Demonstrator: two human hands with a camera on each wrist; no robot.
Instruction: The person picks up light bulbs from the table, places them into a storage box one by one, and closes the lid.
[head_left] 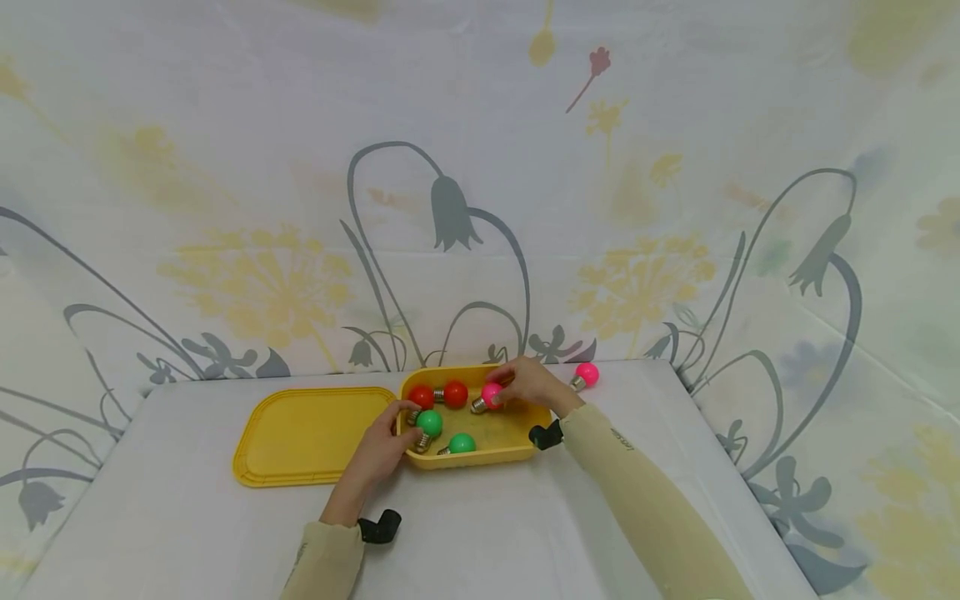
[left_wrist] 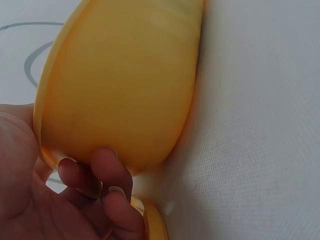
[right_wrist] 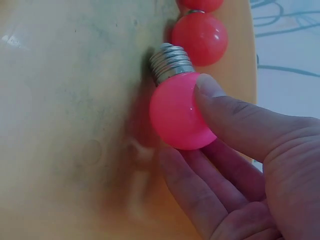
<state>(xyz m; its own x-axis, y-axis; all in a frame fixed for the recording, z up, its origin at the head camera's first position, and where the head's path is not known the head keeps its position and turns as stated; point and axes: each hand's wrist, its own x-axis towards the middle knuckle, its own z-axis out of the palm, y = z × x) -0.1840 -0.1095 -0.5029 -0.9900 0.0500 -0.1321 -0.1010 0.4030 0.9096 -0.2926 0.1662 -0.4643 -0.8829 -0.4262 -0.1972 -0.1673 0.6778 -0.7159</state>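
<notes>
My right hand [head_left: 534, 385] pinches a pink light bulb [right_wrist: 177, 115] by its round globe, thumb on one side and fingers on the other. The bulb is inside the yellow plastic container [head_left: 510, 433], low over its floor, its metal screw base angled toward the left. With its fingers against the outer wall and the thumb over the rim, my left hand [head_left: 381, 450] grips the container's left end. Two red bulbs [head_left: 455, 394] lie at the back left inside. A green bulb [head_left: 429, 423] is beside my left fingertips, and another green bulb [head_left: 462, 443] lies by the front wall.
On the table to the left of the container lies a flat yellow lid [head_left: 322, 433], partly behind my left hand. Another pink bulb [head_left: 587, 374] rests on the white tablecloth [head_left: 645, 467] beyond my right wrist, near the patterned backdrop [head_left: 480, 275].
</notes>
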